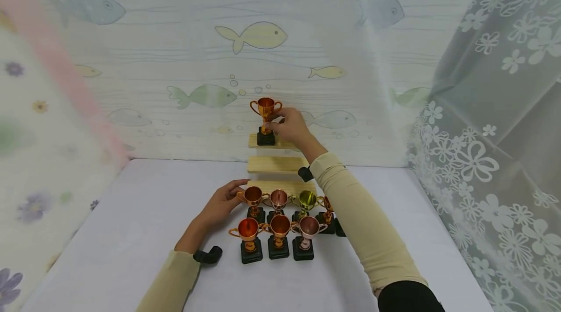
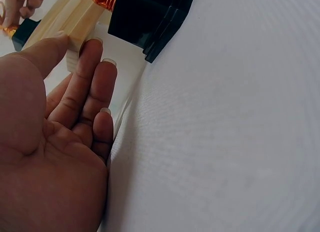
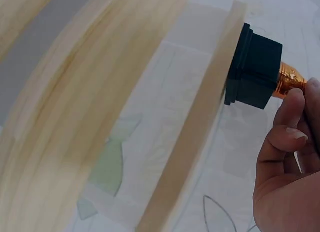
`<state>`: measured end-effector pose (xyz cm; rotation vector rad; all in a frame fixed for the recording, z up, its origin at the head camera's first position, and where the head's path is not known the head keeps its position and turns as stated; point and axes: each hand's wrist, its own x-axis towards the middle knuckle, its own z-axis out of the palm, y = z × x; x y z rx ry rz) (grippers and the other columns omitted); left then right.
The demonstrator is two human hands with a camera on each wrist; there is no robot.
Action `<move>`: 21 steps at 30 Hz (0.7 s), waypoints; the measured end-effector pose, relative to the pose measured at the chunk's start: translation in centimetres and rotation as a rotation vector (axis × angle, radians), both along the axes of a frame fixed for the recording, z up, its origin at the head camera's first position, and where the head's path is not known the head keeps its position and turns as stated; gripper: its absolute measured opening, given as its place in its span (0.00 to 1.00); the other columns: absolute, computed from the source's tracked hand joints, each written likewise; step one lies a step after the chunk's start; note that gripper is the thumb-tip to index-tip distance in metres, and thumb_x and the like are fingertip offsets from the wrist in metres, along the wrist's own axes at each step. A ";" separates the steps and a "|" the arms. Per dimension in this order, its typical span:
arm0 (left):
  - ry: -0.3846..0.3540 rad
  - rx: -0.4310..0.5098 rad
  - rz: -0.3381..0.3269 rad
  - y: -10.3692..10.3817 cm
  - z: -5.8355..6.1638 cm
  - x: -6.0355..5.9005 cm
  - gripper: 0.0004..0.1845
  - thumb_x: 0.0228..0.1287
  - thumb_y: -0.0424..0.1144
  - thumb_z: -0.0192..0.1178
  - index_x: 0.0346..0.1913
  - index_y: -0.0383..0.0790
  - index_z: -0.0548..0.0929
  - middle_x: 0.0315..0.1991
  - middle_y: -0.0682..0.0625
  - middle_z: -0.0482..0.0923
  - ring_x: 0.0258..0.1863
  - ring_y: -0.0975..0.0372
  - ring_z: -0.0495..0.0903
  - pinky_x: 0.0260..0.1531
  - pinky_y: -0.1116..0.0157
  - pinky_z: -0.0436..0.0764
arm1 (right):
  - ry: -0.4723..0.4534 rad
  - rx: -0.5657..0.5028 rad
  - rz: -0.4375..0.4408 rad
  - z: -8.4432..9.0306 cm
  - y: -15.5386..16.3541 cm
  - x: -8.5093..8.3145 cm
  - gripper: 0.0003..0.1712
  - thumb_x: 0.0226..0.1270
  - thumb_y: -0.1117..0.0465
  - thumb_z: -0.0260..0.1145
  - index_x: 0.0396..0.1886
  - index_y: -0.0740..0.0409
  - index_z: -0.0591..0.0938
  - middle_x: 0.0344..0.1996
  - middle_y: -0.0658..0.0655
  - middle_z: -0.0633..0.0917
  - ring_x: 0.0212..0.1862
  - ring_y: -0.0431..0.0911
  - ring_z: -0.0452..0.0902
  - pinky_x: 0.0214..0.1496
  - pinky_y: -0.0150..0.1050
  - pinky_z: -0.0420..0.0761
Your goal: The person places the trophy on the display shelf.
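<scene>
Near the middle of the frame, the person's right hand pinches the slender stem of a shiny orange-gold, two-handled trophy cup, thumb and fingers close together around it. That trophy stands upright, its square black base resting on the pale wooden top board, toward the board's left end. Below it in the frame I see the pale wooden middle board, bare where it shows, and then the pale wooden lowest board.

The person's left hand sits left of the lowest board; the left wrist view shows its thumb and fingertips narrowed on the board's end, pinching it, while the little finger bends lower down.

In front of the boards, at the lower centre, more trophies crowd together on a white-covered table. Nearest me stand a bright orange cup, a copper-coloured cup and a rose-pink cup, each on a black base. Behind them I make out a brownish copper cup just beside the left fingers, a pale pink cup, a yellow-gold cup and, at the right, an orange cup partly hidden by the beige right sleeve. Fish drawings mark the pale backdrop behind.
</scene>
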<state>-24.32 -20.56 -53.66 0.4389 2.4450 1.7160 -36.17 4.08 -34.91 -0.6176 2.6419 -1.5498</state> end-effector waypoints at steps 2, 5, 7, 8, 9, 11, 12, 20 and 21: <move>0.001 -0.006 0.006 0.0 0.0 0.1 0.26 0.81 0.39 0.60 0.77 0.45 0.71 0.48 0.50 0.88 0.52 0.60 0.85 0.59 0.63 0.77 | 0.000 -0.019 -0.008 -0.3 -0.1 -0.1 0.14 0.76 0.60 0.72 0.54 0.63 0.88 0.48 0.62 0.89 0.43 0.63 0.87 0.32 0.38 0.77; 0.000 -0.009 0.006 0.1 0.1 0.2 0.26 0.81 0.38 0.60 0.77 0.44 0.71 0.49 0.49 0.88 0.52 0.59 0.85 0.59 0.64 0.77 | 0.010 -0.032 -0.022 -0.6 -0.2 0.0 0.14 0.76 0.59 0.71 0.54 0.62 0.88 0.47 0.61 0.89 0.41 0.62 0.87 0.32 0.38 0.78; 0.005 -0.012 0.002 0.1 0.1 0.2 0.27 0.81 0.38 0.60 0.78 0.44 0.71 0.49 0.48 0.88 0.52 0.59 0.85 0.59 0.65 0.77 | 0.014 -0.033 -0.036 -0.7 -0.2 0.0 0.13 0.76 0.59 0.72 0.53 0.61 0.88 0.47 0.61 0.89 0.41 0.61 0.87 0.32 0.39 0.79; 0.004 -0.013 0.002 0.1 0.1 0.2 0.27 0.81 0.38 0.60 0.78 0.44 0.71 0.49 0.48 0.88 0.52 0.59 0.85 0.58 0.66 0.77 | 0.014 -0.037 -0.039 -0.8 -0.2 0.0 0.13 0.76 0.59 0.72 0.53 0.61 0.88 0.46 0.61 0.89 0.40 0.60 0.87 0.32 0.40 0.79; 0.005 -0.013 0.002 0.2 0.1 0.2 0.27 0.81 0.38 0.60 0.78 0.44 0.71 0.49 0.48 0.88 0.52 0.59 0.85 0.58 0.67 0.76 | 0.012 -0.041 -0.044 -0.8 -0.3 0.1 0.13 0.76 0.58 0.72 0.53 0.61 0.88 0.47 0.61 0.89 0.40 0.60 0.87 0.33 0.41 0.80; 0.008 -0.011 0.000 0.2 0.0 0.1 0.27 0.81 0.38 0.60 0.78 0.44 0.71 0.50 0.48 0.87 0.52 0.58 0.85 0.57 0.68 0.76 | 0.011 -0.045 -0.055 -0.9 -0.4 0.1 0.13 0.76 0.58 0.72 0.53 0.60 0.89 0.48 0.60 0.88 0.40 0.58 0.87 0.34 0.41 0.81; 0.010 -0.010 -0.002 0.2 0.0 0.1 0.27 0.81 0.38 0.60 0.78 0.43 0.71 0.50 0.47 0.87 0.53 0.58 0.85 0.57 0.69 0.76 | 0.012 -0.044 -0.059 -0.9 -0.4 0.1 0.13 0.76 0.57 0.72 0.53 0.60 0.89 0.48 0.59 0.88 0.40 0.58 0.87 0.34 0.42 0.82; 0.020 -0.015 -0.006 0.1 -0.2 -0.1 0.27 0.82 0.38 0.59 0.78 0.42 0.71 0.50 0.47 0.87 0.54 0.58 0.85 0.57 0.70 0.76 | 0.067 -0.020 -0.038 -1.3 -0.2 0.3 0.14 0.75 0.55 0.72 0.53 0.58 0.90 0.52 0.57 0.88 0.38 0.53 0.87 0.35 0.40 0.83; 0.020 -0.015 -0.007 0.1 -0.2 -0.1 0.27 0.82 0.38 0.59 0.78 0.42 0.70 0.50 0.47 0.87 0.54 0.59 0.85 0.57 0.70 0.76 | 0.071 -0.018 -0.026 -1.4 0.0 0.3 0.14 0.75 0.55 0.72 0.53 0.57 0.90 0.53 0.56 0.88 0.38 0.53 0.86 0.35 0.41 0.83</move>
